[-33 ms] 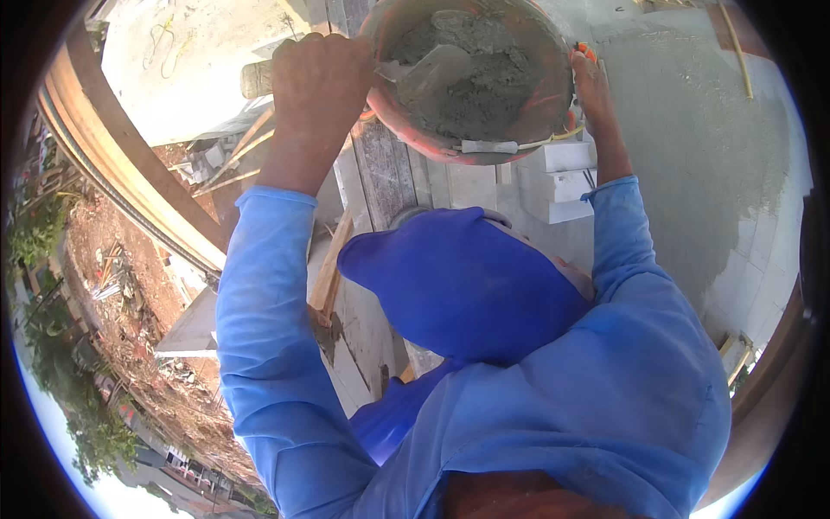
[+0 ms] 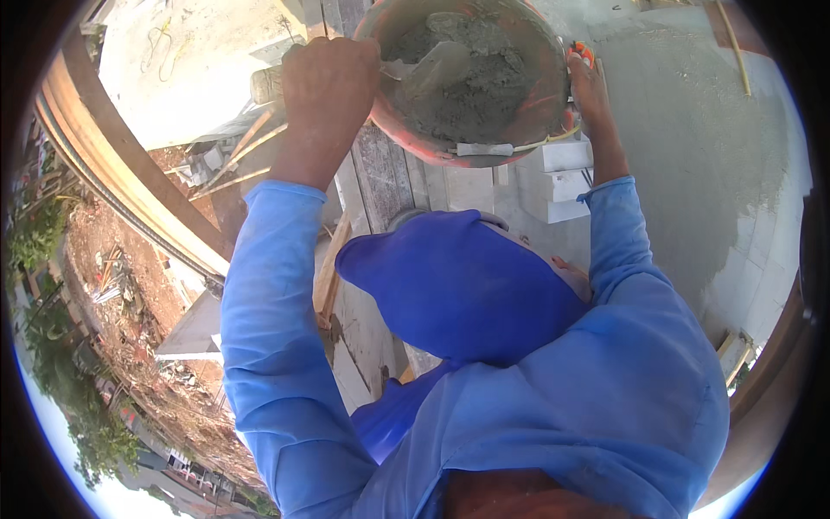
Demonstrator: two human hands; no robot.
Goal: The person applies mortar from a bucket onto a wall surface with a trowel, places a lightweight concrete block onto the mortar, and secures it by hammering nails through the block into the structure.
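My left hand (image 2: 328, 86) is closed around a trowel's wooden handle (image 2: 266, 85). The trowel blade (image 2: 439, 67) reaches to the right over the rim and lies against wet grey mortar (image 2: 493, 91). An orange-red bucket (image 2: 415, 147) holds this mortar, its inside walls smeared with it. At the bucket's right side my right hand (image 2: 590, 82) has its fingers closed at an orange part (image 2: 582, 54) by the rim; whether that is the bucket's own grip I cannot tell. A handle with a pale sleeve (image 2: 486, 149) hangs across the bucket's near side.
White blocks (image 2: 568, 182) stand just below the bucket on the right. Wet grey mortar (image 2: 683, 147) coats the surface further right. Wooden planks (image 2: 385, 173) run beneath the bucket. A curved timber edge (image 2: 130, 164) passes on the left, with rubble ground (image 2: 130, 294) far below.
My left hand with the trowel handle has shifted slightly right. The bucket appears a touch higher and further left near my right hand, whose hold is unchanged.
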